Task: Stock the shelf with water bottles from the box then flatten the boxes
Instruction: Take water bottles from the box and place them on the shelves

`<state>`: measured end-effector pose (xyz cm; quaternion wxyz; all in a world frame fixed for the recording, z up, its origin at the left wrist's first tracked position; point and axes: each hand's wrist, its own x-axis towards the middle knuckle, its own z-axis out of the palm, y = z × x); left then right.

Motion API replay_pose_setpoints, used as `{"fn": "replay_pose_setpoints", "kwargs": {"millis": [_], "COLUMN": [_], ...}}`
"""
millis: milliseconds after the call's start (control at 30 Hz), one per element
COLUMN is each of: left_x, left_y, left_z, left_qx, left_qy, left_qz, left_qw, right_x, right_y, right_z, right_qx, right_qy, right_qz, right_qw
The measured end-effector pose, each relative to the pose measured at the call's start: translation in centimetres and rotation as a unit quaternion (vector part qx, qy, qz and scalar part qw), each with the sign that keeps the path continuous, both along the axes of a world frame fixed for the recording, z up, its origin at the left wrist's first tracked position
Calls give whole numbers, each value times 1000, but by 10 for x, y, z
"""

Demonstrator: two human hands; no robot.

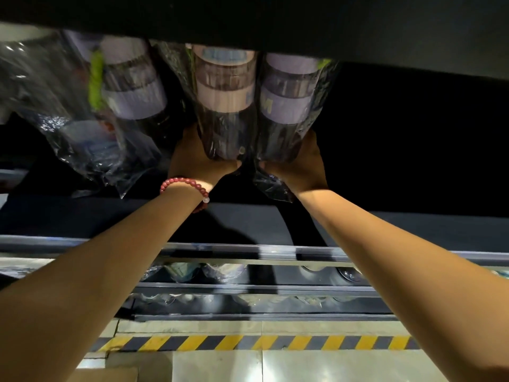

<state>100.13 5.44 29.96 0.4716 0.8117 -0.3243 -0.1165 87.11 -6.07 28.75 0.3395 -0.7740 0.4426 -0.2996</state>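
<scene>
Two bottles wrapped together in clear, crinkled plastic form the pack [256,106] that both hands hold on the dark upper shelf [385,224], its far end tucked beneath the black board [275,20] overhead. Each bottle carries pale lilac and white label bands over dark, see-through walls, and loose film trails from the near end (a flap hangs beside the right wrist). The left hand [198,158] cups the near end of the left bottle, fingers curled round its side and thumb pressed at the base; a red bead bracelet [186,186] circles that wrist. The right hand [297,161] grips the right bottle the same way, thumb meeting the other thumb in the middle. Just to the left stands another wrapped pack [110,100] with a lime-green strip. Below, lower shelves [248,285] show more bottle tops, and a yellow-and-black striped strip [248,343] crosses the tiled floor [330,365].
</scene>
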Motion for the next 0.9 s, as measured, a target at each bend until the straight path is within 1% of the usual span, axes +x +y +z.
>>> {"fn": "replay_pose_setpoints", "kwargs": {"millis": [67,100,200,233,300,333,367,400,467,567,633,733,800,900], "left_x": [-3,-2,-15,-25,-48,-59,-71,-83,-104,-136,-159,-198,-226,-274], "left_y": [9,13,30,38,53,60,69,79,100,123,134,151,163,177], "left_z": [6,6,16,25,42,47,52,56,62,69,72,72,72,72], "left_qx": [0,16,65,93,186,218,223,209,171,142,134,112,109,129], "left_qy": [22,25,22,11,-18,-41,-64,-84,-112,-138,-193,-276,-289,-293], "left_qz": [7,11,5,-1,-26,-36,-49,-73,-124,-164,-192,-248,-278,-338], "left_qw": [1000,999,998,996,982,974,971,972,971,966,953,922,909,885], "right_x": [-4,-7,-22,-30,-51,-64,-78,-92,-119,-157,-187,-238,-274,-329], "right_y": [6,8,20,26,42,53,65,77,100,128,147,184,211,250], "right_z": [6,8,22,28,37,43,50,55,63,70,73,75,74,71], "right_qx": [16,25,36,43,49,42,31,26,28,20,4,-36,-48,-47], "right_qy": [-18,-30,-5,1,5,29,57,76,82,109,134,141,157,203], "right_qz": [-10,-14,-6,-4,5,10,16,18,17,25,32,14,-12,-59], "right_qw": [1000,999,999,999,999,999,998,997,996,993,990,989,986,976]}}
